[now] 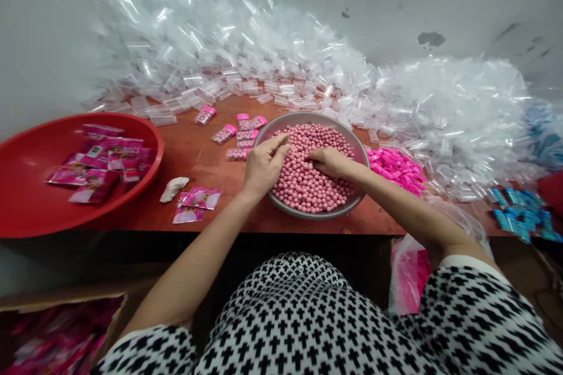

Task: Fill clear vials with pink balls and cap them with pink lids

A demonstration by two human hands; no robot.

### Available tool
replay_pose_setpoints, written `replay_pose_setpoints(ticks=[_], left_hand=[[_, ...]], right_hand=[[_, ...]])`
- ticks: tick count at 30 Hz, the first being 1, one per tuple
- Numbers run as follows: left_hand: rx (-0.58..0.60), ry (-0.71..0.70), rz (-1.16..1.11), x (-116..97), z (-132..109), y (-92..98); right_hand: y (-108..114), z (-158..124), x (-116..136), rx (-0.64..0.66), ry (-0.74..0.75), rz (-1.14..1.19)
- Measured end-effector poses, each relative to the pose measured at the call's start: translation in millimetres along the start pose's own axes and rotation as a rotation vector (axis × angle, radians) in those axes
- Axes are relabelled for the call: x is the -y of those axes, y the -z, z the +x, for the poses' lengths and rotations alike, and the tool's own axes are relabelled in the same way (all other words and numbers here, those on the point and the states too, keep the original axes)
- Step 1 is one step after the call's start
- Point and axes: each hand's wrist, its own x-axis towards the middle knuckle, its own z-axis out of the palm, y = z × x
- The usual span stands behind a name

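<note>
A grey metal bowl [314,216] full of small round pink balls [303,187] sits on the reddish-brown table. Over the bowl's left side, my left hand [266,165] is closed, thumb and fingers curved towards each other; what lies between them is hidden. My right hand [331,162] reaches in from the right with its fingers curled among the balls, the fingertips out of sight. Left of the bowl lie several small clear tubes with pink caps [247,136], filled with balls. A pile of bright pink caps [398,170] lies against the bowl's right side.
Clear empty tubes [246,41] are heaped along the wall. A red basin [26,187] with pink packets [108,158] stands left, near loose packets [200,198] and a white lump [174,188]. Blue wrapped pieces [523,214] lie right. Below hangs a plastic bag [407,275].
</note>
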Motion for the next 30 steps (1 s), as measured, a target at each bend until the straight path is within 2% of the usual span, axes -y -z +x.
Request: replay_pose_setpoints(ticks=[3,6,9,12,17,22,24,25,27,29,30], left_hand=[[-0.003,0.012,-0.001,-2.4,-0.2,-0.4],[0.059,0.049,-0.048,-11.0,-4.2,-3.3],[0.178,0.062,-0.12,-21.3,-9.0,-7.8],[0.236,0.067,-0.235,-25.2,-10.4,-11.8],[0.294,0.214,-0.467,-21.0,-8.8,-16.0],[0.285,0.271,-0.458,-21.7,-9.6,-18.1],[0.23,0.266,-0.461,-20.3,-10.2,-17.3],[0.193,0.264,-0.469,-19.1,-10.7,-16.6],[0.134,0.267,-0.477,-16.6,-11.6,-15.1],[0.128,0.291,-0.479,-15.5,-12.3,-14.0],[0.141,0.308,-0.477,-15.7,-12.6,-13.7]], right_hand=[[-3.8,-4.8,0.9,-0.143,-0.079,0.527],[-0.7,-17.7,7.7,-0.174,-0.109,0.989],[-0.9,-26.0,20.5,-0.219,-0.11,1.208],[-4.2,-29.3,28.5,-0.272,-0.104,1.238],[-5.4,-35.4,27.3,-0.313,-0.061,1.143],[3.1,-37.0,22.3,-0.387,0.072,0.999],[8.4,-36.3,16.9,-0.403,0.075,0.8],[10.8,-36.0,13.9,-0.404,0.042,0.627],[13.7,-35.6,9.7,-0.306,-0.058,0.199],[12.7,-34.8,9.9,-0.097,-0.115,-0.14],[10.9,-34.0,11.7,0.0,-0.116,-0.233]])
